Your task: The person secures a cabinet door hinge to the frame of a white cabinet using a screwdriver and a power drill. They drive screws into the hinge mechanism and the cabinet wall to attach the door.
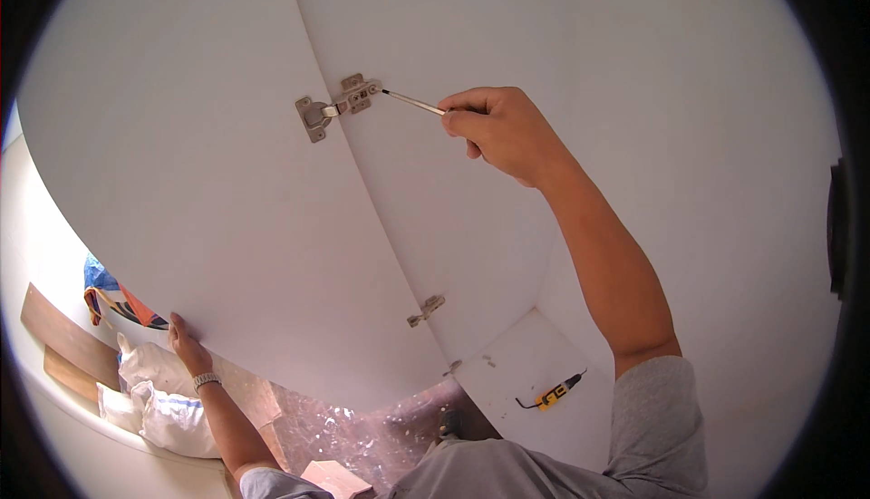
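My right hand (494,132) is closed around a screwdriver (415,102); its handle is hidden in my fingers. The thin, pale shaft has a dark tip, which points at the screw end of a metal cabinet hinge (356,93). Whether the tip touches the screw I cannot tell. The hinge's cup is set in a white cabinet door (227,191), and its plate sits on the white side panel (471,191). Low on the left, my left hand (188,347) grips the door's outer edge, partly hidden behind it. A second hinge (426,310) joins door and panel further down.
A yellow-and-black tool (551,397) with a thin tip lies on the cabinet's white bottom (517,426). White sacks (172,417), brown boards (72,336) and a blue-and-orange bag (113,295) are at the left. White specks cover the reddish floor (349,436).
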The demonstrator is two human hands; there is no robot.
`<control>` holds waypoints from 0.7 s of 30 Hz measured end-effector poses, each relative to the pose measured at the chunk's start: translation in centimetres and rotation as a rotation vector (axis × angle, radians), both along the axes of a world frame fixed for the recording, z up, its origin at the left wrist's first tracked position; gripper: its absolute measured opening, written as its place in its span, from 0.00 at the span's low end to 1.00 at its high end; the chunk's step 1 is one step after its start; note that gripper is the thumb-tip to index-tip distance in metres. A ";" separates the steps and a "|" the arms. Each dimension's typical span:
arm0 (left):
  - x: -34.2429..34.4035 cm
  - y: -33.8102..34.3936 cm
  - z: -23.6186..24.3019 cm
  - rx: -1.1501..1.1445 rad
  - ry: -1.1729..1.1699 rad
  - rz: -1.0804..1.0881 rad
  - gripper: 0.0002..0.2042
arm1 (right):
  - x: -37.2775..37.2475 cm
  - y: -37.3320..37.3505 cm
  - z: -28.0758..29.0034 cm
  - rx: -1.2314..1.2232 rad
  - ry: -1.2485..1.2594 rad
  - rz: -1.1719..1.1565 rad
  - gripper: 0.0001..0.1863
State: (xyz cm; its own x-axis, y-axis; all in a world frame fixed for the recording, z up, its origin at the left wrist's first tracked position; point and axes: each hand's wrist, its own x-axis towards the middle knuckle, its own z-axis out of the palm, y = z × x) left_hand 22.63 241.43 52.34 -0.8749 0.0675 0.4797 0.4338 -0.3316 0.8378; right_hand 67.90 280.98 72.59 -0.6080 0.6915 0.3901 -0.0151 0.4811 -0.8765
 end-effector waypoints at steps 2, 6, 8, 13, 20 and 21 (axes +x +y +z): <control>-0.7 -0.3 -0.3 -0.019 0.014 0.007 0.20 | -0.3 0.0 0.1 0.004 0.001 0.005 0.16; -1.0 -0.5 -0.4 -0.051 -0.011 0.009 0.20 | -0.3 -0.2 0.5 -0.032 -0.008 0.018 0.16; -0.7 -0.2 -0.3 -0.040 -0.008 0.009 0.19 | -0.5 -0.2 0.4 -0.061 0.012 0.028 0.14; -0.4 0.0 0.0 -0.005 0.007 0.024 0.18 | -0.7 -0.3 1.0 -0.420 0.154 0.213 0.14; 0.8 0.5 0.1 0.016 -0.034 0.116 0.17 | -1.6 -1.8 3.2 -0.493 0.002 0.120 0.09; 0.4 0.3 -0.1 -0.043 -0.027 0.118 0.17 | -1.6 -1.5 3.7 -0.376 -0.098 0.050 0.08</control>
